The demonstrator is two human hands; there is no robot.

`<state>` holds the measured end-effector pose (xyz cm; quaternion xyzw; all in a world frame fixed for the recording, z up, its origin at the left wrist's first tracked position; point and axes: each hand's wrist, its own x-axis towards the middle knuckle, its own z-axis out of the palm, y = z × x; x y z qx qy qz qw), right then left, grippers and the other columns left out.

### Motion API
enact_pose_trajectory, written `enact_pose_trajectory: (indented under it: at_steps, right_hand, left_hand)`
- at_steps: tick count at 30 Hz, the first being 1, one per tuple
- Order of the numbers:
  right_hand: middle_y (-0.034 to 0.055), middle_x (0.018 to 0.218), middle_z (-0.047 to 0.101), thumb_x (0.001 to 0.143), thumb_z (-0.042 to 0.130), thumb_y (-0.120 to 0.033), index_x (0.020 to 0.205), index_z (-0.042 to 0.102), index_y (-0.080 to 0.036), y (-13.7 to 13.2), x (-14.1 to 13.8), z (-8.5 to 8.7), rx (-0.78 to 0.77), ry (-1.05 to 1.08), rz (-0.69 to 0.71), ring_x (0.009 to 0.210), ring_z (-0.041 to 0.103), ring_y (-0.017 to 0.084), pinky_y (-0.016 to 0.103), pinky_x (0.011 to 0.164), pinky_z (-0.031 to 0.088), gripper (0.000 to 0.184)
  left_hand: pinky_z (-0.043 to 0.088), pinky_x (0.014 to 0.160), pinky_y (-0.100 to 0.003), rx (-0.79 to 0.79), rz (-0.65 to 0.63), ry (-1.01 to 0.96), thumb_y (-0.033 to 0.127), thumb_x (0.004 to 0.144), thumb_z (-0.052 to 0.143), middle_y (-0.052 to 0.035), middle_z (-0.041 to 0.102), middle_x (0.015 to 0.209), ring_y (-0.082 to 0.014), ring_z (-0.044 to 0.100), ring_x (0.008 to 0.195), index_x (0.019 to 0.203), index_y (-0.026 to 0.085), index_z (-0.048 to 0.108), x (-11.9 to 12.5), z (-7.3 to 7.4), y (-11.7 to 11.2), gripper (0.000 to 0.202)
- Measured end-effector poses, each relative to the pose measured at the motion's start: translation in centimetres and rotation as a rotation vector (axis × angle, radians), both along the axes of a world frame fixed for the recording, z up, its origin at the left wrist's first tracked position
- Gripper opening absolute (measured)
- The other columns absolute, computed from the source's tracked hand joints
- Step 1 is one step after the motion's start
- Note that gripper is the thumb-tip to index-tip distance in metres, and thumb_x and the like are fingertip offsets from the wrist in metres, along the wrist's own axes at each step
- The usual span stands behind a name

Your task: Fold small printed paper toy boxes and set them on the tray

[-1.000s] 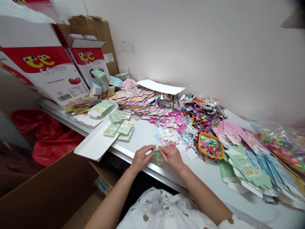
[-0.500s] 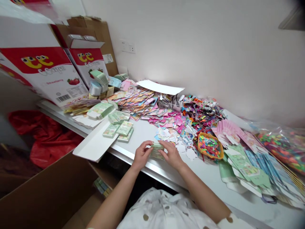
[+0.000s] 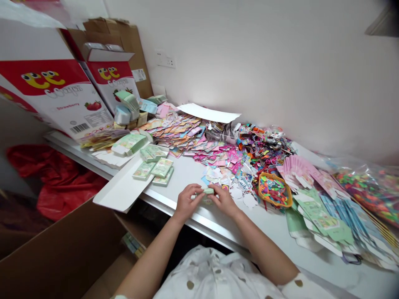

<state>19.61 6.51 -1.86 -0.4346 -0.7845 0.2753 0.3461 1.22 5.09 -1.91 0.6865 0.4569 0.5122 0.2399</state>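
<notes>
Left hand (image 3: 187, 202); right hand (image 3: 223, 200); both grips closed on one green paper box (image 3: 207, 191)

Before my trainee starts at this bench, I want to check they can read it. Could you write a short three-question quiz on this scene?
1. What is held between the left hand and the right hand?
2. True or false: the orange basket holds multicoloured pieces.
3. Which hand is nearer the white card, left or right?

Key: 1. A green box. 2. True. 3. Left.
</notes>
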Motion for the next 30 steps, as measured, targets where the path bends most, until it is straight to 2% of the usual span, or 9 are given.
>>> enact_pose_trajectory:
  at_steps: [2,5,9,13,16,19,23,27,30]
  right_hand:
    - [0.0084,0.104,0.065,0.083,0.053,-0.021,0.123,0.051,-0.02,0.0,0.1,-0.4,0.017,-0.021,0.011,0.086,0.062,0.018,0.033,0.079,0.05,0.04]
    - [0.0123,0.116,0.06,0.079,0.058,-0.022,0.135,0.036,-0.02,-0.6,-0.4,-1.3,-0.029,-0.044,-0.022,0.093,0.061,0.021,0.036,0.08,0.05,0.06]
    - [0.0146,0.11,0.061,0.068,0.07,-0.029,0.137,0.025,-0.016,-1.9,-2.1,-2.7,-0.141,-0.031,-0.157,0.093,0.062,0.025,0.039,0.077,0.05,0.083]
    - [0.0091,0.098,0.063,0.068,0.069,-0.031,0.125,0.033,-0.019,-2.3,-3.3,-3.3,-0.156,0.062,-0.238,0.083,0.063,0.023,0.036,0.07,0.051,0.068]
    - [0.0069,0.093,0.063,0.072,0.064,-0.028,0.119,0.036,-0.02,-2.1,-3.4,-3.3,-0.122,0.07,-0.197,0.081,0.063,0.022,0.034,0.069,0.05,0.055]
    - [0.0061,0.09,0.063,0.076,0.059,-0.026,0.114,0.039,-0.019,-1.9,-3.1,-3.2,-0.13,0.04,-0.152,0.078,0.063,0.022,0.033,0.066,0.049,0.044]
    - [0.0058,0.087,0.063,0.076,0.056,-0.025,0.114,0.039,-0.019,-1.8,-3.0,-3.5,-0.117,0.008,-0.177,0.077,0.063,0.022,0.033,0.064,0.048,0.042]
    - [0.006,0.085,0.064,0.075,0.056,-0.025,0.114,0.039,-0.017,-1.8,-3.0,-3.6,-0.123,-0.016,-0.171,0.074,0.062,0.022,0.032,0.062,0.048,0.043]
    - [0.0059,0.088,0.064,0.076,0.055,-0.024,0.113,0.039,-0.018,-1.9,-3.0,-3.3,-0.124,0.01,-0.143,0.075,0.062,0.021,0.031,0.064,0.049,0.04]
  left_hand:
    - [0.049,0.08,-0.032,-0.001,-0.041,0.095,0.031,0.081,0.059,-0.0056,0.066,0.091,-0.0173,0.06,0.088,0.082,0.02,0.066,-0.2,0.9,0.5,0.013]
    - [0.048,0.079,-0.032,0.007,-0.147,0.241,0.03,0.083,0.055,-0.0043,0.067,0.086,-0.0165,0.06,0.084,0.09,0.022,0.067,-0.5,2.1,1.3,0.016]
    - [0.048,0.079,-0.03,0.024,-0.21,0.348,0.025,0.086,0.05,-0.0059,0.066,0.092,-0.0167,0.06,0.088,0.097,0.022,0.068,-0.5,2.7,1.4,0.021]
    - [0.047,0.081,-0.032,0.051,-0.263,0.425,0.022,0.085,0.05,-0.0049,0.068,0.096,-0.0175,0.06,0.09,0.098,0.024,0.067,-0.6,3.2,1.0,0.022]
    - [0.046,0.078,-0.031,0.078,-0.256,0.486,0.026,0.085,0.051,-0.0039,0.069,0.093,-0.0174,0.061,0.086,0.096,0.024,0.068,-0.7,3.5,0.9,0.02]
    - [0.046,0.073,-0.028,0.064,-0.185,0.505,0.03,0.084,0.053,-0.0027,0.07,0.083,-0.0164,0.061,0.078,0.086,0.024,0.069,-0.4,3.5,1.1,0.017]
    - [0.045,0.069,-0.028,0.109,-0.139,0.591,0.029,0.085,0.052,-0.0033,0.069,0.082,-0.0169,0.06,0.076,0.087,0.024,0.068,0.2,3.2,1.3,0.017]
    - [0.044,0.07,-0.028,0.126,-0.071,0.582,0.029,0.087,0.048,-0.0033,0.068,0.079,-0.0163,0.059,0.075,0.086,0.023,0.067,0.3,2.9,1.1,0.02]
    - [0.045,0.07,-0.027,0.131,-0.118,0.563,0.029,0.086,0.051,-0.0024,0.069,0.082,-0.016,0.06,0.076,0.088,0.024,0.068,0.0,2.9,0.9,0.017]
